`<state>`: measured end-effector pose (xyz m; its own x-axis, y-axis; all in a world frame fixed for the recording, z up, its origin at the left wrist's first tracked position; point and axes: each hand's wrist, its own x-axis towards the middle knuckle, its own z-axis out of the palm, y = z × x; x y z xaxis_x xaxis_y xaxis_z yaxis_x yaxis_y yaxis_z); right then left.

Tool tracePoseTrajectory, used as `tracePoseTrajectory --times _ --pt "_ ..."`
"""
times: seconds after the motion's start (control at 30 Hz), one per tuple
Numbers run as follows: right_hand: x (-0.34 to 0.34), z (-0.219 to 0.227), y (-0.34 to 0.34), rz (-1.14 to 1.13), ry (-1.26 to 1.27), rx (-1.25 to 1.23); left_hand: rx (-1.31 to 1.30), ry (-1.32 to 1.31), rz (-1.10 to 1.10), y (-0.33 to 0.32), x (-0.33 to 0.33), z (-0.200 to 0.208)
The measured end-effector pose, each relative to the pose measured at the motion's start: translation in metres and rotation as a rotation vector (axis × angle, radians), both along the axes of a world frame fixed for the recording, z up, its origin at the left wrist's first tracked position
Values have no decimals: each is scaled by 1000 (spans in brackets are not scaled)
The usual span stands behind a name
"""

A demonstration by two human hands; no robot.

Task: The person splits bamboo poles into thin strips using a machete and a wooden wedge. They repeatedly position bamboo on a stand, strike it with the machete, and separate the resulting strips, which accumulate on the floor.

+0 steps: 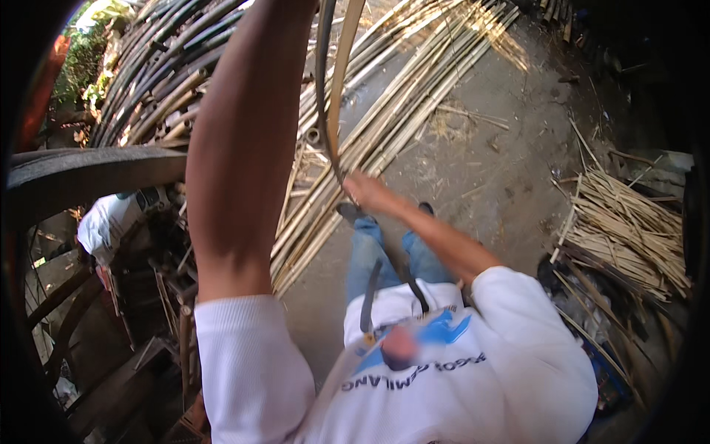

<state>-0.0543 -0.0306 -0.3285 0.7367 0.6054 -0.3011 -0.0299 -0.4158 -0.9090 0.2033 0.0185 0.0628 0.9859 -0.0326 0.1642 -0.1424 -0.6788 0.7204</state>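
Note:
My right hand is closed at the lower end of a long split bamboo strip, in front of my body. The strip has a dark side and a pale tan side, which spread apart toward the top edge of the view. Raised high across the left half, my left forearm runs up past the top edge. The left hand lies outside the picture, so whatever it holds is hidden.
Long pale bamboo strips lie on the ground ahead, beside a heap of dark bamboo poles. A pile of thin split sticks sits at the right. A curved wooden beam juts in from the left, above a white sack.

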Motion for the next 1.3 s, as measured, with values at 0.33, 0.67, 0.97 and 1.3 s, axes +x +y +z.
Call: tracePoseTrajectory --times 0.33,0.67,0.97,1.3 --pt "85 -27 -19 -338 576 285 -4 -2 -87 96 -50 -231" --pt "113 -39 -30 -113 -108 -545 -280 231 261 46 -31 -336" --pt "148 -13 -49 -225 8 -131 -154 -224 278 13 -40 -381" --pt "190 -46 -71 -426 91 157 -24 -49 223 68 -90 -352"
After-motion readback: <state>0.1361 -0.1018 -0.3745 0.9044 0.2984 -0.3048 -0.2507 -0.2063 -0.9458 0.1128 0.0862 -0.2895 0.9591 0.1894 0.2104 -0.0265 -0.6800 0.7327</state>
